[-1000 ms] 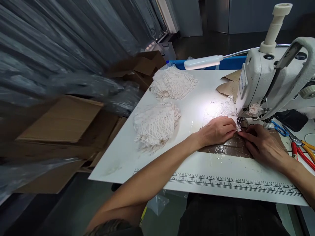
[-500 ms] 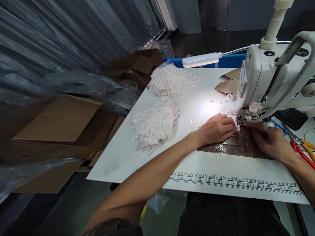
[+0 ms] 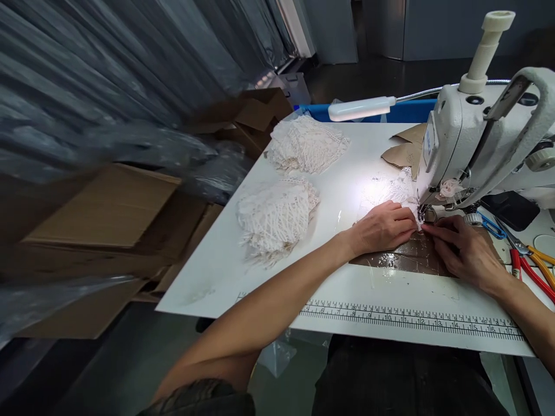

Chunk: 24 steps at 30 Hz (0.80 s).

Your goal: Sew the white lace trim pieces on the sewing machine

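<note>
- White tabletop [image 3: 217, 271], printed ruler [image 3: 407, 319] along near edge; two lace piles [image 3: 280, 219] on its left side.
- Lace piece [image 3: 390, 188] flat left of sewing machine [image 3: 455, 130], one corner at the presser foot [image 3: 421, 211].
- Left hand [image 3: 385, 228]: fingers bent on lace; pinch or press, can't tell.
- Right hand [image 3: 466, 251]: fingertips at lace corner, grip unclear.
- Brown sheet [image 3: 403, 263] beneath both hands.

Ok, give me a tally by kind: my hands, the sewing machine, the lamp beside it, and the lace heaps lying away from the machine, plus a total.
Hands, left hand and right hand: 2
Sewing machine: 1
Lamp: 1
Lace heaps, far heap and near heap: 2
Total: 6
</note>
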Motion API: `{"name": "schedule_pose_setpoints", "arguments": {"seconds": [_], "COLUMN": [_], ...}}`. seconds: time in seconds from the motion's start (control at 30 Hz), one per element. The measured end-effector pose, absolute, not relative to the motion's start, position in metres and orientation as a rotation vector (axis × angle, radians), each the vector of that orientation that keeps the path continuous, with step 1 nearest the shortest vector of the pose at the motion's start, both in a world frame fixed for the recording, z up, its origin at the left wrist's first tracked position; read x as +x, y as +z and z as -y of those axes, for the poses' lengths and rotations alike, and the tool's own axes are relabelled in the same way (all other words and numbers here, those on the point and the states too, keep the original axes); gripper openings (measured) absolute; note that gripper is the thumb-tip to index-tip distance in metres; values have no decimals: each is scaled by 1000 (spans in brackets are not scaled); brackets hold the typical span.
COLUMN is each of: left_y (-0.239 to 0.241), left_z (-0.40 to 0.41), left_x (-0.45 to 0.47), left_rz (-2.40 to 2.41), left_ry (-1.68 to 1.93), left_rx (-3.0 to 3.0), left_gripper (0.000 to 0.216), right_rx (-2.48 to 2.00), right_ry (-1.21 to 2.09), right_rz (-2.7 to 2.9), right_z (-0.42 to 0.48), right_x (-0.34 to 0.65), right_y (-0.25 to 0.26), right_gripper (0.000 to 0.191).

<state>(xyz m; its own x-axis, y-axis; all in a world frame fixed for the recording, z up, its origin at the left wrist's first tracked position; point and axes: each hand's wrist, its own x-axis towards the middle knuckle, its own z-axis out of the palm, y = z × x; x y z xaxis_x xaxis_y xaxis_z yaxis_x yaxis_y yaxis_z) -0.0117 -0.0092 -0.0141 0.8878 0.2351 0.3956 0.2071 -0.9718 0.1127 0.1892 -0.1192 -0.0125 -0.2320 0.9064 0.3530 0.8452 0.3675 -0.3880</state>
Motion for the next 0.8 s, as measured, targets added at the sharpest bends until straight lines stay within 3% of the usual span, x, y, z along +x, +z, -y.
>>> {"name": "schedule_pose_setpoints", "arguments": {"seconds": [0.8], "left_y": [6], "left_z": [12], "left_x": [-18], "left_rz": [-234], "left_ry": [447], "left_rx": [3079], "left_gripper": [23], "right_rx": [-1533], "right_ry": [-227], "right_rz": [2286], "right_z": [121], "right_x": [176], "right_y": [-12], "right_gripper": [38]}}
